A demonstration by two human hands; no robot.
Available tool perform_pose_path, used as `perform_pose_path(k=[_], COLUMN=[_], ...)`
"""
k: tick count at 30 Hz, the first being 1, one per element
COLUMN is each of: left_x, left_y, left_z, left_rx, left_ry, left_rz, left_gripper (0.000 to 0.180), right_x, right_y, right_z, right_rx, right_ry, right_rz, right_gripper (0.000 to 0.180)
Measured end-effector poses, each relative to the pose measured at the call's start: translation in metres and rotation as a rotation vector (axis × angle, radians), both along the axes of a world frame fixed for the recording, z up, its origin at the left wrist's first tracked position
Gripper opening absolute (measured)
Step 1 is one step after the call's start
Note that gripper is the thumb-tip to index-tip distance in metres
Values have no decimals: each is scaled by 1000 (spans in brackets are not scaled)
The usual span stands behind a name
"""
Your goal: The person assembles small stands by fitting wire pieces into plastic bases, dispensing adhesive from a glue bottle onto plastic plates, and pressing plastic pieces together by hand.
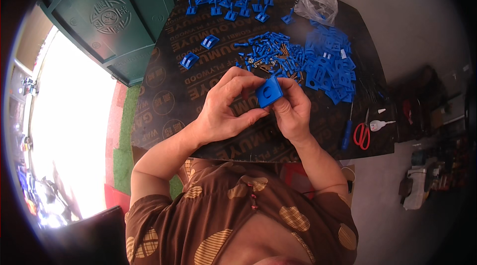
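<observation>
On the dark desk (325, 122) in front of you, you can read brown printed lettering (256, 143): Latin capitals in repeating slanted rows, some lines larger, others smaller. Toward your left, the desk also bears round outlined stamps (162, 102) in the same brown, with East Asian characters inside. On the green door (130, 36) at your far left, you have raised round emblems (110, 15); you cannot tell whether their shapes are writing or ornament.

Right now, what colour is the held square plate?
The square plate is blue, shown best in the head view.
</observation>
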State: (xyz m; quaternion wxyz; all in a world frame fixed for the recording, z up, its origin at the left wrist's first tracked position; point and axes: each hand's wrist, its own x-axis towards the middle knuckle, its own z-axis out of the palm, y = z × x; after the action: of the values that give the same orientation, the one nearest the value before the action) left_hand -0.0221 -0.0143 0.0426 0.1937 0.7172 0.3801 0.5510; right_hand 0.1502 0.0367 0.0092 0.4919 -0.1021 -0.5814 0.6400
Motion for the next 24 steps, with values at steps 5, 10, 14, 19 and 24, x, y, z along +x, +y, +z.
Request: perform_pose_path(k=[5, 10, 14, 19, 24], left_x=[2, 2, 2, 3, 2], left_y=[0, 0, 0, 0, 0], left_z=[0, -2, -5, -7, -9], left_rx=[1, -32, -39, -58, -69], left_ry=[-2, 7, 8, -20, -66], left_rz=[12, 13, 23, 30, 37], left_gripper=[49, 49, 49, 47, 46], right_x=[0, -1, -1, -1, -1], right_y=[1, 0, -1, -1, 0], right_z=[-1, -1, -1, 0, 0], right_rx=[-23, -42, -53, -48, -50], right_ry=[23, 37, 33, 15, 11], right_rz=[2, 14, 9, 19, 46], right_gripper=[30, 32, 33, 33, 32])
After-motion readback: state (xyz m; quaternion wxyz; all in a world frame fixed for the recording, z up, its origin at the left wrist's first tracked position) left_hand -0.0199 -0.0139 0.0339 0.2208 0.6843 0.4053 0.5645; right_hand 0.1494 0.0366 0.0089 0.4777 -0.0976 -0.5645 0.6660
